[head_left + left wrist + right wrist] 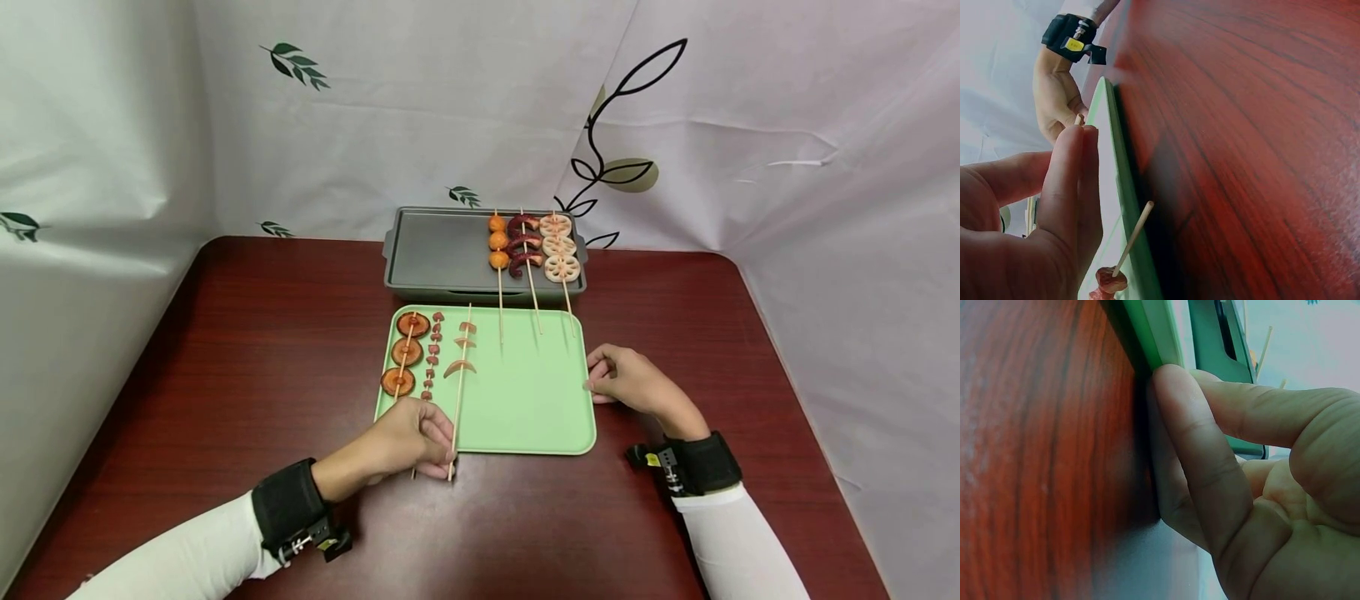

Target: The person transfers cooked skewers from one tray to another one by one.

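Note:
In the head view my left hand (408, 437) pinches the lower end of a skewer (460, 367) threaded with several pinkish, curved pieces, which lies over the light green tray (525, 408). The skewer's tip (1079, 119) pokes out above thumb and fingers in the left wrist view. At the tray's right edge, my right hand (633, 379) grips the rim between thumb and fingers; the right wrist view shows its fingertips (1179, 381) right on that rim. Left of the held skewer lie a small-meat-chunk skewer (432, 360) and a mushroom-slice skewer (407, 352), their lower ends partly hidden behind my left hand.
Behind the tray stands a dark grey grill pan (442, 250). On its right side rest skewers of orange balls (498, 241), dark red tentacles (524, 242) and lotus root slices (559, 247), sticks reaching out over the tray. A patterned white cloth (420, 100) hangs behind the table.

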Demonstrator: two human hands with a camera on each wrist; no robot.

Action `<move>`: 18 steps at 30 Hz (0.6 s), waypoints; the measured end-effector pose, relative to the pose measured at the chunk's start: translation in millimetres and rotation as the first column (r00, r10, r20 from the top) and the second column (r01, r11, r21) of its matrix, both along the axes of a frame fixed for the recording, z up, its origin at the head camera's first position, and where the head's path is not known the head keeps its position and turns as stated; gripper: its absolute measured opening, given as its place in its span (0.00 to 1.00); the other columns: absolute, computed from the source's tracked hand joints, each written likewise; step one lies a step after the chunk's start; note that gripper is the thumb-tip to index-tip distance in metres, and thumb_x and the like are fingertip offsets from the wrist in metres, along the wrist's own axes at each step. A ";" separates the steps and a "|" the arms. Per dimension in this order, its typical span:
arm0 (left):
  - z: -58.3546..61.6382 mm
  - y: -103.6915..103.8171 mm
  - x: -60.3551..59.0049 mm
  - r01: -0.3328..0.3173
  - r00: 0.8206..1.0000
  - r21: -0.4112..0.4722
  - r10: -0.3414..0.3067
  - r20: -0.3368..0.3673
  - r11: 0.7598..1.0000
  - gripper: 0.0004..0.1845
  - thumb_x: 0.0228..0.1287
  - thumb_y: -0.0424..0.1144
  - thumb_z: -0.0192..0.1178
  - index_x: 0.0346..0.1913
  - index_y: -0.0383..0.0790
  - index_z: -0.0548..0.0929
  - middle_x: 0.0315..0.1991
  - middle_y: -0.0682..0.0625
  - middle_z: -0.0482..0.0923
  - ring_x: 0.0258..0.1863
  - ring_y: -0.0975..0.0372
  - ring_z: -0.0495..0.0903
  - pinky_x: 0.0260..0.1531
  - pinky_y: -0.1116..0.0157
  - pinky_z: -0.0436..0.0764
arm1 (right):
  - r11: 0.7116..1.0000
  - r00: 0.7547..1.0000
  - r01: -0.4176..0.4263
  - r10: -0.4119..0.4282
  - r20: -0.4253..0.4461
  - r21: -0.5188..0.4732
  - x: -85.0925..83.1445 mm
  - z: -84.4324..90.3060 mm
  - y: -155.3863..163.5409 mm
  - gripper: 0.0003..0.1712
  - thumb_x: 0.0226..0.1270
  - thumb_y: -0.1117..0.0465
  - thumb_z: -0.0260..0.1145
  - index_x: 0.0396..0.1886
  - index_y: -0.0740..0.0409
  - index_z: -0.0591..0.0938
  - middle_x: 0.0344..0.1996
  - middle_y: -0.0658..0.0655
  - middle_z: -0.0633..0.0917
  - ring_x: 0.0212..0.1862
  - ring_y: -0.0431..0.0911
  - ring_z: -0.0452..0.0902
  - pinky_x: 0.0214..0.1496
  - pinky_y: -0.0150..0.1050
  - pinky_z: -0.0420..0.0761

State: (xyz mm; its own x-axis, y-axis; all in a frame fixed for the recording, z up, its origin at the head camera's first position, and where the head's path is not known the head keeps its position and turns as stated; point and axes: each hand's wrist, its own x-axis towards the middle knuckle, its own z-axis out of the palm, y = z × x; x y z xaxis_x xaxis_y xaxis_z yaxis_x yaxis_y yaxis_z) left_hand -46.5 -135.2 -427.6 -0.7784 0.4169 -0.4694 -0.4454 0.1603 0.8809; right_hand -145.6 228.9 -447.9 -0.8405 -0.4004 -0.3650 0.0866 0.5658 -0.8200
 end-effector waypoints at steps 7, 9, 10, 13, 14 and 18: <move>-3.0 -1.3 0.3 -0.027 0.999 -0.007 0.027 0.018 1.000 0.09 0.57 0.15 0.62 0.41 0.19 0.77 0.29 0.42 0.81 0.25 0.60 0.86 0.36 0.60 0.92 | 1.000 1.000 -0.007 0.007 0.003 -0.005 0.2 0.4 0.5 0.20 0.72 0.69 0.66 0.58 0.75 0.74 0.38 0.63 0.82 0.36 0.45 0.84 0.40 0.35 0.90; -3.7 -1.4 0.6 -0.031 0.999 -0.005 0.031 0.019 1.000 0.09 0.58 0.15 0.63 0.41 0.18 0.77 0.28 0.42 0.81 0.25 0.60 0.86 0.35 0.60 0.92 | 1.000 1.000 -0.006 0.006 0.003 -0.007 0.1 0.2 0.3 0.20 0.72 0.69 0.66 0.58 0.75 0.74 0.38 0.63 0.82 0.36 0.45 0.84 0.40 0.35 0.90; -3.7 -1.4 0.7 -0.031 0.999 -0.004 0.031 0.018 1.000 0.09 0.58 0.16 0.63 0.42 0.18 0.77 0.28 0.42 0.81 0.25 0.60 0.86 0.35 0.60 0.92 | 1.000 1.000 -0.005 0.005 0.003 -0.007 0.1 0.2 0.1 0.19 0.72 0.69 0.66 0.58 0.75 0.74 0.38 0.63 0.82 0.36 0.45 0.84 0.40 0.35 0.90; -3.9 -1.1 1.2 -0.033 0.999 -0.003 0.033 0.016 0.999 0.10 0.58 0.16 0.63 0.42 0.18 0.77 0.29 0.42 0.81 0.25 0.60 0.86 0.35 0.61 0.92 | 1.000 1.000 -0.003 0.003 0.007 -0.009 0.0 0.0 -0.6 0.19 0.72 0.70 0.65 0.58 0.75 0.74 0.38 0.63 0.82 0.36 0.45 0.85 0.40 0.35 0.91; -3.7 -0.8 1.4 -0.035 0.999 -0.004 0.035 0.016 0.999 0.10 0.58 0.16 0.64 0.42 0.18 0.77 0.29 0.42 0.81 0.25 0.60 0.86 0.35 0.61 0.92 | 1.000 1.000 -0.001 0.001 0.008 -0.010 0.0 0.1 -0.7 0.19 0.72 0.70 0.65 0.58 0.75 0.74 0.38 0.63 0.82 0.37 0.45 0.85 0.41 0.35 0.91; -2.9 0.2 1.9 -0.043 0.999 -0.008 0.043 0.023 0.999 0.10 0.59 0.16 0.63 0.43 0.17 0.76 0.29 0.43 0.81 0.25 0.61 0.85 0.35 0.62 0.92 | 1.000 1.000 0.001 -0.001 0.012 -0.011 0.2 0.5 -1.0 0.19 0.72 0.70 0.65 0.58 0.75 0.74 0.38 0.63 0.82 0.37 0.45 0.85 0.41 0.35 0.91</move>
State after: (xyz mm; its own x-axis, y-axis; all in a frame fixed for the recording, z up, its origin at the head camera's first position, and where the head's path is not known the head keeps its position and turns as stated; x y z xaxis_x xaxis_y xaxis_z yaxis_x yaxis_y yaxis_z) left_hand -44.6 -135.0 -430.5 -0.7846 0.3795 -0.4902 -0.4721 0.1468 0.8692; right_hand -145.3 227.9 -447.4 -0.8366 -0.4036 -0.3705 0.0970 0.5565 -0.8251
